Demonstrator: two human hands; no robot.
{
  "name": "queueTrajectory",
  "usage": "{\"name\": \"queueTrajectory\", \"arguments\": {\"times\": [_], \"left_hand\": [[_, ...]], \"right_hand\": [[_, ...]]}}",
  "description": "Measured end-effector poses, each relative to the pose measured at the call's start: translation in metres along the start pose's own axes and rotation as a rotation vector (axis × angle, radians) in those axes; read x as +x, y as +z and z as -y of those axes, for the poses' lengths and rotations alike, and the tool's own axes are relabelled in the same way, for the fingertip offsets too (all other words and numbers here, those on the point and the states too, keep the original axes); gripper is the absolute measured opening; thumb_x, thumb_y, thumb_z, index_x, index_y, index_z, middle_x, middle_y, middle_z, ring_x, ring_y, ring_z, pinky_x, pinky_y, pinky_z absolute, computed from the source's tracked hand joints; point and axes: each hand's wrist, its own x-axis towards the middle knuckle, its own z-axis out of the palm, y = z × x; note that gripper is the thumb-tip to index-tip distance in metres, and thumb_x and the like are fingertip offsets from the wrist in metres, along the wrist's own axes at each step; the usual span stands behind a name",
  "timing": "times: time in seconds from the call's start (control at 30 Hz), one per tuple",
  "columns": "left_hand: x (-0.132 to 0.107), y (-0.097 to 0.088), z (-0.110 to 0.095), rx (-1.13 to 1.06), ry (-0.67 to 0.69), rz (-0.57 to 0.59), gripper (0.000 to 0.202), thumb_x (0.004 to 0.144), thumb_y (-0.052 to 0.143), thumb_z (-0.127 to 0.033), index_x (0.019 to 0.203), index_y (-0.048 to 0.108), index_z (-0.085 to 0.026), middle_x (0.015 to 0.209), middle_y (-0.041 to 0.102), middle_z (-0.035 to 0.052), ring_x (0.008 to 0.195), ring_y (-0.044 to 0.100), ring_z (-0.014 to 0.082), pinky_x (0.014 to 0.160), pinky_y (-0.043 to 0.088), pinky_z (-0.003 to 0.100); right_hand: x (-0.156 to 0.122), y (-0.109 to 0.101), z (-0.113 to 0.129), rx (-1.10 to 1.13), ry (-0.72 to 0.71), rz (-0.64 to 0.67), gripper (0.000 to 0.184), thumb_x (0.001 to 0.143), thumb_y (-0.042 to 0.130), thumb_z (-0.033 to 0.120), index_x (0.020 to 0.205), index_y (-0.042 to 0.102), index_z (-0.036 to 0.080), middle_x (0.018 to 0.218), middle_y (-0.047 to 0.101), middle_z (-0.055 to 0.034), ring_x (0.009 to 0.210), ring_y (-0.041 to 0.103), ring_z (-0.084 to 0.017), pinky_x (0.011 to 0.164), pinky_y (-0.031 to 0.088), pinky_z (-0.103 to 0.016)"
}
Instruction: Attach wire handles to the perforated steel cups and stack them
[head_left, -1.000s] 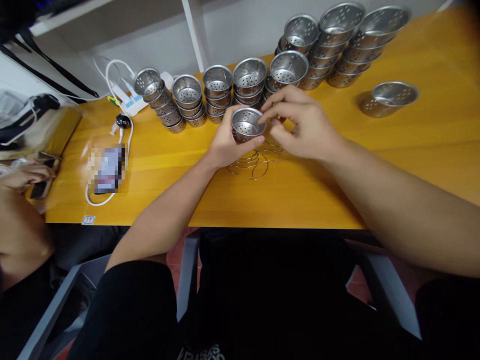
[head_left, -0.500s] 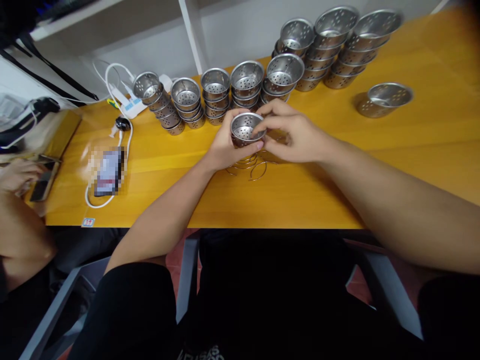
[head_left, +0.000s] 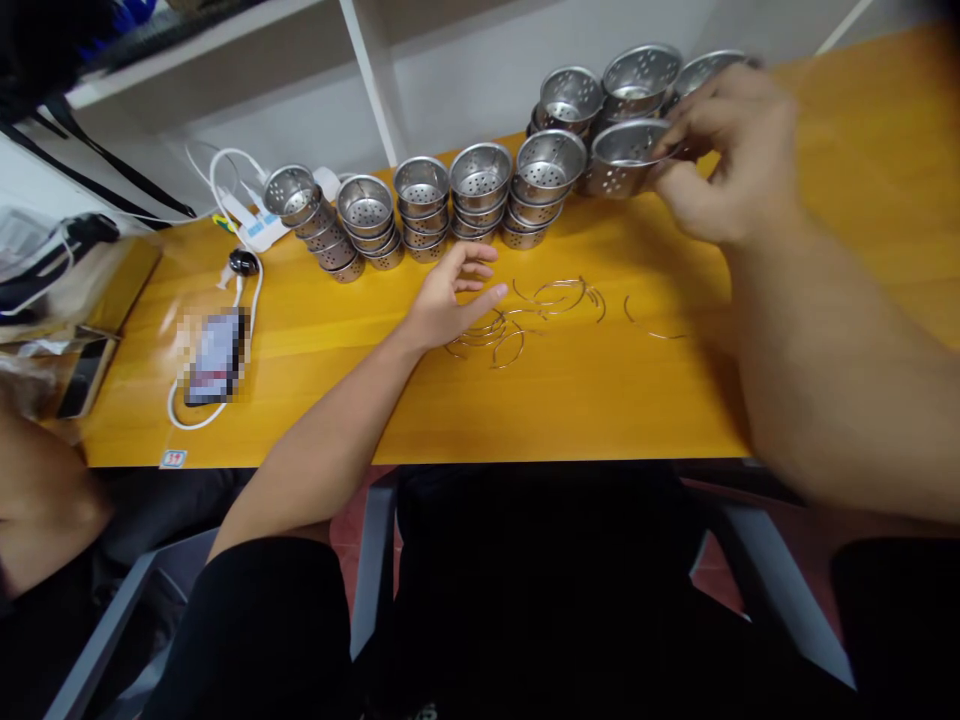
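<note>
My left hand (head_left: 454,295) is open above the table with its thumb apart from lightly curled fingers. Nothing is in its grasp. Thin bent wires (head_left: 559,295) lie loose on the wood beside and partly beneath it. Further right, my right hand (head_left: 731,150) pinches the rim of a perforated metal cup (head_left: 621,165). This cup is tilted slightly, close in front of the back stacks (head_left: 641,80) and right of a front stack of cups (head_left: 551,170). Whether its base touches the table, I cannot tell. My right hand partly covers the rightmost back stack (head_left: 709,70).
More cup stacks (head_left: 365,210) stand in a row along the back. On the left are a phone (head_left: 217,355), its white cable (head_left: 196,420) and a power strip (head_left: 262,228). Another person's arm (head_left: 45,490) rests at far left. A shelf (head_left: 187,50) rises behind the table.
The cup has left my left hand, which has opened. My right hand has moved right and back, now gripping a cup. The lone cup at the right no longer shows.
</note>
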Motion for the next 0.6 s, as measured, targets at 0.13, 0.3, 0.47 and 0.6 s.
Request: {"name": "queueTrajectory", "arguments": {"times": [0.13, 0.3, 0.47, 0.6], "left_hand": [[0.000, 0.000, 0.003, -0.023, 0.013, -0.009, 0.045, 0.103, 0.097, -0.036, 0.143, 0.076, -0.028, 0.154, 0.086, 0.0105, 0.135, 0.086, 0.0194, 0.112, 0.074, 0.032], [0.001, -0.001, 0.007, -0.041, 0.059, -0.014, 0.041, 0.103, 0.096, -0.038, 0.140, 0.081, -0.029, 0.149, 0.087, 0.0086, 0.133, 0.087, 0.0180, 0.111, 0.074, 0.030], [0.001, -0.003, 0.004, -0.011, 0.032, 0.001, 0.040, 0.103, 0.095, -0.037, 0.139, 0.080, -0.028, 0.149, 0.086, 0.0091, 0.135, 0.086, 0.0193, 0.113, 0.074, 0.032], [0.001, -0.004, 0.001, -0.014, 0.022, 0.026, 0.040, 0.103, 0.096, -0.040, 0.138, 0.080, -0.027, 0.150, 0.086, 0.0108, 0.138, 0.086, 0.0209, 0.115, 0.075, 0.033]], "right_hand": [[0.003, 0.010, -0.015, 0.084, -0.013, 0.062, 0.024, 0.101, 0.077, 0.009, 0.096, 0.066, 0.030, 0.143, 0.085, -0.0219, 0.135, 0.079, -0.030, 0.119, 0.064, -0.044], [0.003, 0.017, -0.023, 0.064, 0.030, 0.257, 0.031, 0.101, 0.092, 0.006, 0.092, 0.071, 0.027, 0.117, 0.081, -0.0130, 0.112, 0.075, -0.023, 0.108, 0.060, -0.039], [0.004, 0.018, -0.016, 0.102, 0.020, 0.400, 0.032, 0.102, 0.099, 0.000, 0.091, 0.077, 0.022, 0.098, 0.076, -0.0044, 0.083, 0.063, -0.015, 0.090, 0.055, -0.037], [0.006, 0.018, -0.011, 0.075, 0.037, 0.468, 0.024, 0.100, 0.105, 0.005, 0.096, 0.085, 0.018, 0.103, 0.080, -0.0059, 0.082, 0.064, -0.013, 0.090, 0.056, -0.036]]}}
